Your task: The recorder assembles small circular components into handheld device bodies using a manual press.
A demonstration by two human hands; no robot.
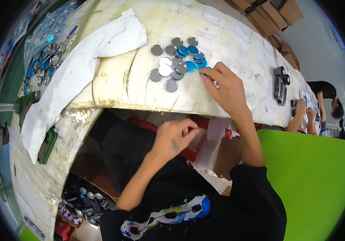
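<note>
Round metal caps lie in a loose cluster on the pale, tape-covered table; some are silver (171,85) and others blue (189,66). At the right side of this cluster, next to a small stack of blue caps (200,61), is my right hand (225,88). Its thumb and forefinger come together in a pinch, and what sits between the tips is too small to make out. My left hand (174,138) hovers over my lap, just below the table's near edge. Its fingers are curled in, hiding anything they hold.
A white cloth (96,52) stretches over the table's left part, beside a plastic bag of caps (46,60). Green clamps (48,145) sit at the left edge. Black parts (280,86) stand to the right, near another person's hands (301,108). A green panel (305,172) is at my right.
</note>
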